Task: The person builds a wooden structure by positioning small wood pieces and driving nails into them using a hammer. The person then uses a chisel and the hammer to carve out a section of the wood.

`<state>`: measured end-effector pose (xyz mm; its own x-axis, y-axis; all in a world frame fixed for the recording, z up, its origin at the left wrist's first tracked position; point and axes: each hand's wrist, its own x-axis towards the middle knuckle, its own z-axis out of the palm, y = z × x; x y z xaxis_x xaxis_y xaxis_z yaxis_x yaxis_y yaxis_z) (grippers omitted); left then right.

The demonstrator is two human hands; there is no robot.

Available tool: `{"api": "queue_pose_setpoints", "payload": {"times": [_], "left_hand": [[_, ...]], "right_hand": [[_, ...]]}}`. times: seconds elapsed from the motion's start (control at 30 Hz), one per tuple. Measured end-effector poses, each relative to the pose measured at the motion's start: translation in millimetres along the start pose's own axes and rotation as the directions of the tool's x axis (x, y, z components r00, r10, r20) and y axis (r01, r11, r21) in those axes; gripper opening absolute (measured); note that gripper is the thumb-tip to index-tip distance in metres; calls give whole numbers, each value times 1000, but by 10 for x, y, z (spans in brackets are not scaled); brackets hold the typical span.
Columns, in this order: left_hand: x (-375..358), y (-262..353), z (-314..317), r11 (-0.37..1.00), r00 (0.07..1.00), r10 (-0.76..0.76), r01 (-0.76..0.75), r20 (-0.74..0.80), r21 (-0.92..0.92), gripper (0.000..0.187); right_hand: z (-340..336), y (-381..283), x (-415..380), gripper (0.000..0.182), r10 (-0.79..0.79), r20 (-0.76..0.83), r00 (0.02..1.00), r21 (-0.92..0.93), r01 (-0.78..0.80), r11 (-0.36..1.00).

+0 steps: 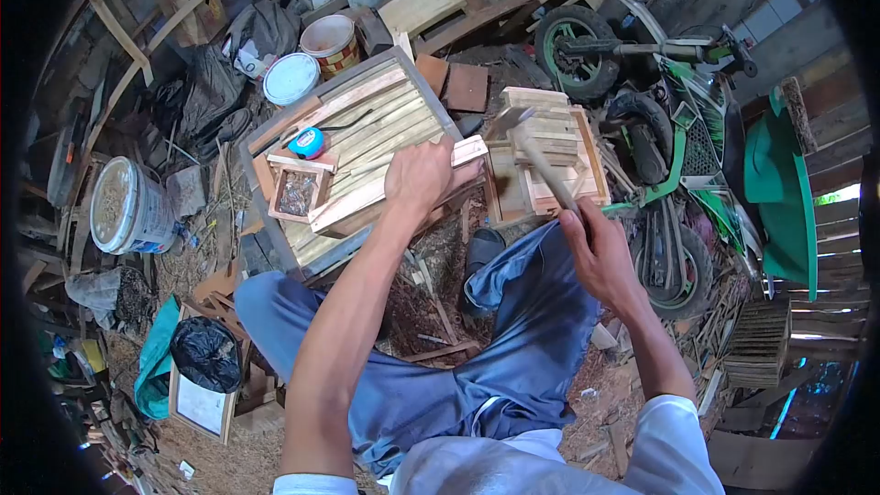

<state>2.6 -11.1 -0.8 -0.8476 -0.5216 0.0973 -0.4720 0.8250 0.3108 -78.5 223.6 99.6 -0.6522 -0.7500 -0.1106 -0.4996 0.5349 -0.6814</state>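
My left hand (419, 176) presses down on a small wooden slat frame (367, 200) that rests on a larger slatted wooden panel (367, 124). My right hand (598, 252) grips the handle of a hammer (530, 142), whose metal head is raised above the frame's right end. I sit with my knees apart in blue trousers, the work between them.
A small wooden box of nails (296, 191) and a blue tape measure (306, 142) lie on the panel. A stack of wooden slat pieces (548, 160) stands to the right, a green motorbike (660, 128) beyond it. White buckets (128, 206) and scrap wood crowd the left.
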Motion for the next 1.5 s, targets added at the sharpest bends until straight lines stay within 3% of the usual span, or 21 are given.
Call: {"api": "queue_pose_setpoints", "payload": {"times": [0.1,0.2,0.3,0.43,0.57,0.7,0.73,0.83,0.87,0.97,1.0,1.1,1.17,1.27,1.37,1.4,1.5], "left_hand": [[24,-58,18,1000,1000,-7,8,20,-11,54],[45,-48,21,999,998,-36,37,57,-16,54],[42,-29,5,998,998,-52,53,38,-19,51],[53,-43,77,999,998,-51,51,28,-11,50],[39,15,-67,998,994,-62,59,96,26,47],[59,-22,23,998,999,-41,40,-8,-48,54],[86,-41,4,998,999,-40,39,-5,-48,51],[47,-62,46,999,1000,-24,25,20,-24,44],[50,-92,125,1000,1000,-20,20,6,-3,43],[40,-34,118,999,998,-42,41,-36,-18,39],[52,-69,146,999,998,-15,13,-66,-29,39],[12,-56,123,999,998,-30,29,-50,-17,46],[20,-80,182,999,999,-7,5,-53,-35,53],[21,20,30,999,999,-33,33,-3,-7,46],[40,-118,199,999,999,-37,37,-24,11,48],[39,-124,199,1000,999,-31,31,-14,1,49],[24,25,78,998,998,-66,66,8,11,48]], "right_hand": [[-3,237,111,27,-226,-6,974,-122,223,967],[-25,318,210,24,-550,50,834,-246,544,802],[-60,432,495,23,-567,249,786,-401,616,678],[-55,563,863,24,-573,173,801,-435,584,685],[-77,465,715,23,-688,254,680,-320,730,604],[-147,646,920,21,-454,216,864,-452,501,738],[-108,605,864,23,-580,157,799,-364,593,718],[-112,417,661,24,-653,237,720,-332,691,642],[-65,565,752,24,-680,194,707,-288,704,649],[-111,692,979,22,-620,99,778,-437,594,676],[-143,634,924,22,-596,144,790,-386,600,701],[-120,387,688,24,-690,162,706,-278,703,655],[-130,571,813,24,-639,161,752,-300,654,695],[-203,564,864,24,-483,127,867,-332,496,803],[-192,384,606,22,-549,146,823,-149,567,810],[-175,424,613,22,-590,147,794,-168,608,776],[-120,587,842,22,-473,138,870,-292,492,820]]}}
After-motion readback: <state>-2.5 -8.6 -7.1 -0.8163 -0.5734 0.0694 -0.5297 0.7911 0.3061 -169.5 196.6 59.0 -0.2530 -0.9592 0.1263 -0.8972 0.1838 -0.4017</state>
